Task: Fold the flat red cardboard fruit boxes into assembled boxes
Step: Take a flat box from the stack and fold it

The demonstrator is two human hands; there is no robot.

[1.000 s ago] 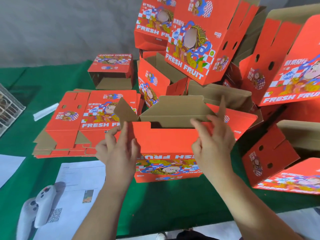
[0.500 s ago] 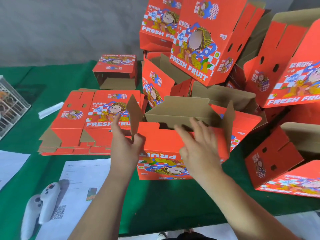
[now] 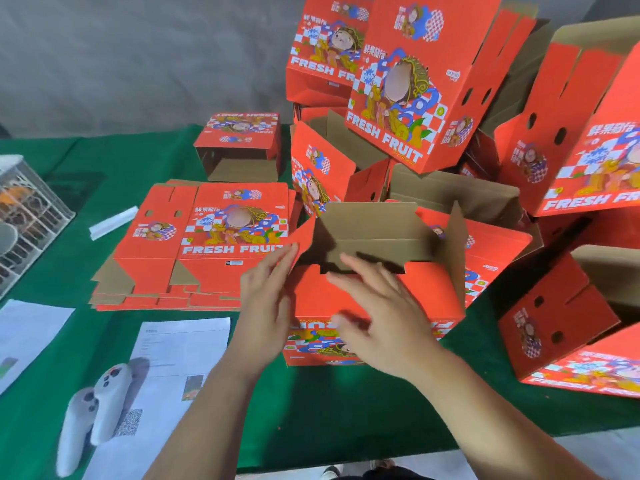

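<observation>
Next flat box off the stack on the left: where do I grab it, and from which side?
Probably take the top sheet of the flat stack by its near edge, coming in from the front-left. That edge faces you with its flaps fanned and uncovered, while the left hand and the half-folded box crowd its right corner.

Box in work: a red fruit box (image 3: 377, 299) is stood on the green table (image 3: 346, 410), its brown flaps raised and its printed side turned toward the viewer.
Left hand (image 3: 265, 306): laid with straight fingers against the box's left end flap.
Right hand (image 3: 384, 320): spread open over the near wall, fingers reaching toward the opening.
Flat boxes (image 3: 204, 244): stacked just left of the box.
Assembled boxes (image 3: 408, 81): piled behind and to the right.
Near left: printed sheets (image 3: 180, 344) and two white controllers (image 3: 93, 414) are laid on the table.
Far left: a wire basket (image 3: 24, 216) is partly seen.
</observation>
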